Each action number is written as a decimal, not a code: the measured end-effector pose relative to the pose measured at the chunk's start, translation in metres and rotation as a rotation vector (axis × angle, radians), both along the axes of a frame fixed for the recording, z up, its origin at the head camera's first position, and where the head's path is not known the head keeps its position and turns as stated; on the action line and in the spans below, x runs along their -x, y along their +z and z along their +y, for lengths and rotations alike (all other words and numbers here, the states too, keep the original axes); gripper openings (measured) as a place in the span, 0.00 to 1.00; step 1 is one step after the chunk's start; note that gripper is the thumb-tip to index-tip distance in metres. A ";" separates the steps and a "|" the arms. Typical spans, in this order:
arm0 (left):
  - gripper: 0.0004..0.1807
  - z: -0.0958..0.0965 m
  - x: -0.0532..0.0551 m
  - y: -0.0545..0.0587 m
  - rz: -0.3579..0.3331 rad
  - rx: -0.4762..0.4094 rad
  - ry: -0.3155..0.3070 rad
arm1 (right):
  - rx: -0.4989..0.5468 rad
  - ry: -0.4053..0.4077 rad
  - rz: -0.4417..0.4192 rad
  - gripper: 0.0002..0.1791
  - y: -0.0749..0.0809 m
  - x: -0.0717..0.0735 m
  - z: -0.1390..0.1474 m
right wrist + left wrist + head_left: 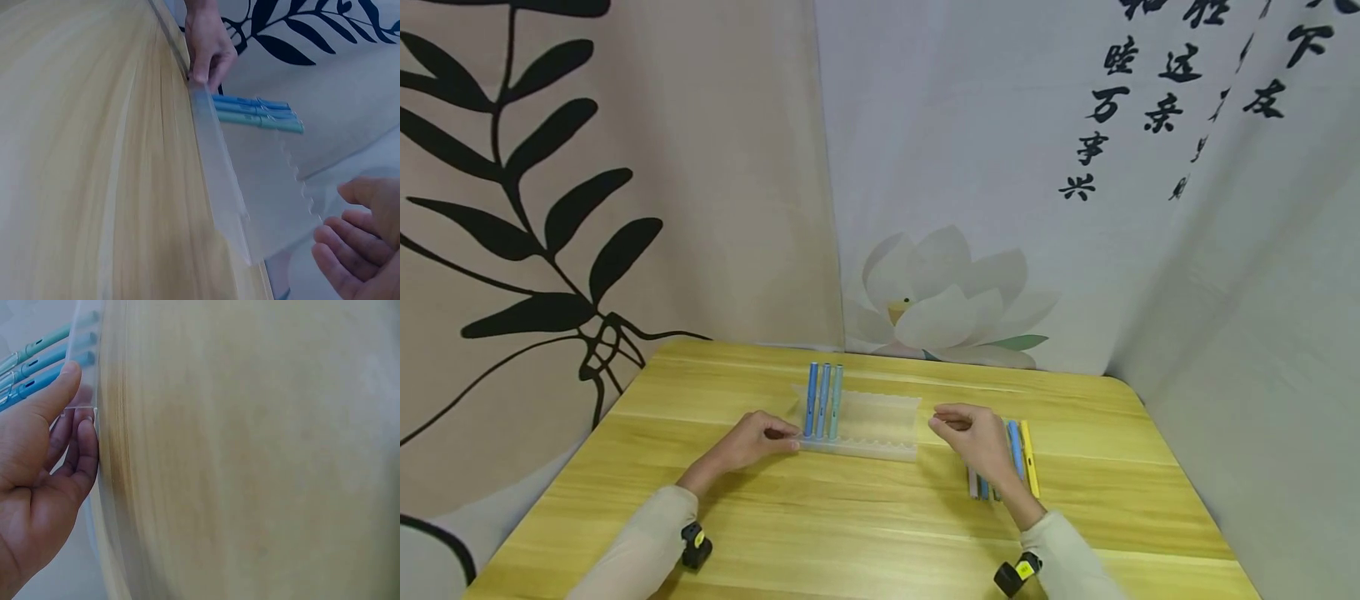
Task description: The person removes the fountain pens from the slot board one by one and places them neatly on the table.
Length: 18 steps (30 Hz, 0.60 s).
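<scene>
A translucent plastic pen rack (880, 421) with a scalloped back edge stands on the table. Side by side at its left end lean a dark blue pen (812, 400), a lighter blue pen (823, 402) and a teal pen (836, 403). My left hand (751, 442) pinches the rack's left front corner, the thumb on its front strip in the left wrist view. Beyond the rack's right end hovers my right hand (976, 440), fingers loosely bent. In the right wrist view that hand (369, 247) holds nothing and is near the rack's scalloped edge.
Several more pens lie on the table, partly hidden under the right hand and forearm, among them a yellow pen (1029, 458) and a blue pen (1016, 450). Behind the wooden table (820, 533) hangs a printed curtain (737, 167).
</scene>
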<state>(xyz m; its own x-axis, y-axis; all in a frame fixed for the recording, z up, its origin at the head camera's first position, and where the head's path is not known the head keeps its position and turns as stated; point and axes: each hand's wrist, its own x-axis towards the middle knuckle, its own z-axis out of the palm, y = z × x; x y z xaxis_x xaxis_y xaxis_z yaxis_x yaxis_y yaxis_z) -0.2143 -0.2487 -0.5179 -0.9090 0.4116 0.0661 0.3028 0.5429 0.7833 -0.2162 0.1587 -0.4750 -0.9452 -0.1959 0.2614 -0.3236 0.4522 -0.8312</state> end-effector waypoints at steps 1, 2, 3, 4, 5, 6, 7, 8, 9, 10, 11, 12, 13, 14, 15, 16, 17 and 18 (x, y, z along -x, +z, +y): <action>0.16 0.000 0.000 -0.001 0.001 0.000 -0.003 | 0.007 0.010 -0.002 0.14 0.000 0.001 -0.005; 0.16 0.000 0.000 -0.001 0.002 0.000 -0.007 | 0.015 0.016 -0.005 0.14 0.000 0.001 -0.010; 0.16 0.000 0.001 -0.002 -0.003 0.002 -0.002 | 0.018 0.024 -0.001 0.13 -0.001 0.002 -0.015; 0.16 0.000 0.001 -0.002 -0.008 0.002 0.001 | 0.023 0.031 -0.003 0.13 -0.001 0.002 -0.020; 0.16 0.000 0.002 -0.003 -0.010 0.001 0.001 | 0.024 0.036 -0.005 0.13 0.000 0.002 -0.025; 0.16 0.000 0.002 -0.004 -0.009 -0.001 0.000 | 0.027 0.044 -0.004 0.12 0.000 0.002 -0.030; 0.16 -0.001 0.002 -0.004 -0.009 -0.003 0.000 | 0.026 0.050 -0.006 0.12 0.000 0.002 -0.035; 0.16 -0.001 0.002 -0.004 -0.011 -0.004 0.002 | 0.027 0.057 -0.009 0.12 0.000 0.002 -0.040; 0.16 -0.001 0.003 -0.004 -0.014 -0.006 0.008 | 0.026 0.069 -0.010 0.13 0.000 0.003 -0.044; 0.16 -0.002 0.003 -0.004 -0.008 -0.008 0.004 | 0.026 0.081 -0.017 0.13 0.000 0.003 -0.048; 0.16 -0.002 0.003 -0.004 -0.002 -0.010 -0.001 | 0.028 0.094 -0.021 0.13 -0.001 0.003 -0.053; 0.16 -0.002 0.003 -0.004 -0.003 -0.009 0.000 | 0.028 0.110 -0.024 0.14 -0.002 0.003 -0.057; 0.16 -0.002 0.003 -0.004 -0.006 -0.008 0.002 | 0.025 0.125 -0.028 0.15 -0.003 0.004 -0.061; 0.16 -0.002 0.003 -0.004 -0.006 -0.007 0.004 | 0.024 0.143 -0.031 0.15 -0.005 0.004 -0.065; 0.16 -0.002 0.002 -0.004 -0.010 -0.005 0.008 | 0.023 0.158 -0.035 0.15 -0.007 0.005 -0.069; 0.16 -0.002 0.002 -0.004 -0.012 -0.003 0.008 | 0.020 0.170 -0.035 0.16 -0.009 0.006 -0.072; 0.16 -0.002 0.002 -0.004 -0.012 -0.002 0.007 | 0.022 0.182 -0.040 0.17 -0.011 0.006 -0.076; 0.17 -0.002 0.002 -0.004 -0.017 0.000 0.012 | 0.021 0.190 -0.042 0.17 -0.013 0.007 -0.080</action>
<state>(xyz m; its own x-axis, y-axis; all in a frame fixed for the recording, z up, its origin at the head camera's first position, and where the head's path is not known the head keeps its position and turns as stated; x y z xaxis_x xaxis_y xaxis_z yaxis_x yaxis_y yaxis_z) -0.2165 -0.2507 -0.5219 -0.9146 0.4011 0.0510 0.2835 0.5462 0.7882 -0.2232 0.0791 -0.4876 -0.9017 -0.3673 0.2280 -0.3662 0.3689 -0.8543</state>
